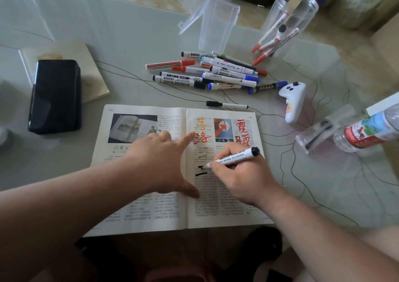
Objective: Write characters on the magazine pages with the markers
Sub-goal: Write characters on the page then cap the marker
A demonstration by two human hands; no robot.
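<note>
Right hand point(241, 173) fingers pinch black marker point(235, 156), tip lower-left on right page, tail upper-right; left hand point(159, 163) fingers spread flat on magazine point(140, 206); marker pile point(207, 74) well apart, upper centre.

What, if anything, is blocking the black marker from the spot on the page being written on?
Nothing visible does. The right hand holds the black marker with its tip on the right page of the magazine, beside black strokes. The left hand lies spread just left of them, not over them.

The magazine point(151, 206) lies before the marker pile point(207, 74), a case point(55, 96) to its left
</note>
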